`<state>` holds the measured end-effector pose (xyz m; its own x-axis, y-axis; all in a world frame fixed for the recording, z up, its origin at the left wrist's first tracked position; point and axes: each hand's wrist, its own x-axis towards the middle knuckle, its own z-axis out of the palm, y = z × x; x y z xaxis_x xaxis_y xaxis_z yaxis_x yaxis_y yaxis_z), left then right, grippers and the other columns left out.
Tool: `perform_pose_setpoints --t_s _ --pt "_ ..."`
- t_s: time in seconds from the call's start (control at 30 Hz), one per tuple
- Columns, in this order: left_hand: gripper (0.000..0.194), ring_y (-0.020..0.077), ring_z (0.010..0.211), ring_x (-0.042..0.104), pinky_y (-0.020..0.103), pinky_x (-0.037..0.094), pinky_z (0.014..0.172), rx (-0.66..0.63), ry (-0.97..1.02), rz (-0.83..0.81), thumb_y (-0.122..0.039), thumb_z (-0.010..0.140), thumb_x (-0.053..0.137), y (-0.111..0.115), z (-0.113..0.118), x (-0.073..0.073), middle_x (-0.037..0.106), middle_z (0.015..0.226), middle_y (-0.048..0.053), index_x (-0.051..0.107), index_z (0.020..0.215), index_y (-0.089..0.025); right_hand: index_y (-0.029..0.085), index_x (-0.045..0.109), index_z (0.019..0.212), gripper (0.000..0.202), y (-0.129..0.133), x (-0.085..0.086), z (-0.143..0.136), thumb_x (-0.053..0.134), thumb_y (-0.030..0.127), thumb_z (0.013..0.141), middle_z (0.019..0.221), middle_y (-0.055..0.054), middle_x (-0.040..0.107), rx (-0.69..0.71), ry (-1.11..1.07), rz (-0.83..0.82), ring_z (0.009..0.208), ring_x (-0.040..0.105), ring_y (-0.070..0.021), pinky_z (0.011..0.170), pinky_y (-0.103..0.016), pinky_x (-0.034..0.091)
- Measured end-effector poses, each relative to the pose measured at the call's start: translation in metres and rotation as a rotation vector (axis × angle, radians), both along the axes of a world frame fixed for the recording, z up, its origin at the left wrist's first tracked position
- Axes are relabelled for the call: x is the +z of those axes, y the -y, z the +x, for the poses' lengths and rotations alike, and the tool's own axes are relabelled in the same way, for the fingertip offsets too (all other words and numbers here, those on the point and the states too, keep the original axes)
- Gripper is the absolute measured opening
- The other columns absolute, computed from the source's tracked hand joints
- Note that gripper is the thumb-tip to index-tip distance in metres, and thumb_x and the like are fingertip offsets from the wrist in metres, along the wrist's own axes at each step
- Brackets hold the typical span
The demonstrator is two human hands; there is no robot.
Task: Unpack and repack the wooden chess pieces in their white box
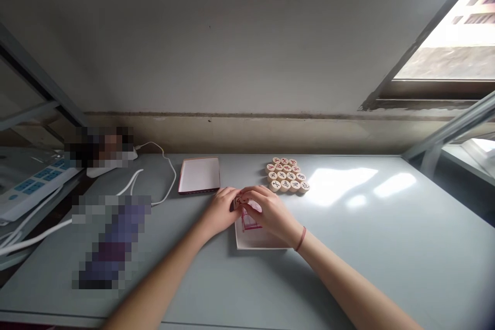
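A shallow white box (247,242) lies on the table in front of me, with a pink printed pattern on its floor. My left hand (220,214) is at the box's far left corner, fingers curled; what they grip there is hidden. Over the inside of the box, my right hand (273,214) bends its fingers and thumb around a round Chinese chess piece (242,199), only partly visible between the two hands. Just beyond, several wooden Chinese chess pieces (286,175) stand packed in rows, marked with red and black characters.
A box lid (199,174) with a white inside and red edge lies open side up at the back left. White cables (170,185) and a power strip (42,180) are on the left, near a blurred purple item (116,247). Sunlight patches mark the table (386,232) at right.
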<state>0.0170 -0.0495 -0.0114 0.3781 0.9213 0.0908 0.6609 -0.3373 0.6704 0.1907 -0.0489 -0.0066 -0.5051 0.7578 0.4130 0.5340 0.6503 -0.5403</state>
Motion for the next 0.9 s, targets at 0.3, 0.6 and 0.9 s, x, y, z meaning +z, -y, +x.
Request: perform_pose_setpoints --t_s 0.3,0.6,0.9 --pt "0.044 0.024 0.112 0.05 0.038 0.044 0.097 -0.027 -0.002 -0.021 -0.011 0.074 0.057 0.005 -0.002 -0.001 0.059 0.117 0.006 0.057 0.116 -0.023 0.02 0.063 0.085 0.016 0.001 -0.005 0.0 0.051 0.009 0.085 0.091 -0.005 0.065 0.019 0.086 0.073 0.079 0.06 -0.0151 0.072 -0.028 0.048" --pt "0.038 0.0244 0.108 0.052 0.038 0.045 0.094 -0.008 0.0 0.02 -0.011 0.073 0.055 0.005 -0.002 -0.005 0.06 0.112 0.006 0.059 0.109 -0.022 0.021 0.062 0.089 0.011 -0.002 -0.002 0.0 0.053 0.016 0.086 0.098 -0.007 0.061 0.035 0.2 0.133 0.077 0.058 -0.0153 0.066 -0.026 0.046" --pt "0.039 0.0218 0.104 0.054 0.036 0.044 0.093 0.058 -0.059 -0.022 -0.015 0.076 0.056 0.0 0.007 0.007 0.061 0.105 0.003 0.058 0.113 -0.026 0.021 0.064 0.096 0.022 -0.068 0.033 0.051 0.05 0.032 0.085 0.095 -0.007 0.065 -0.582 0.271 -0.06 0.078 0.061 -0.0194 0.066 -0.028 0.044"
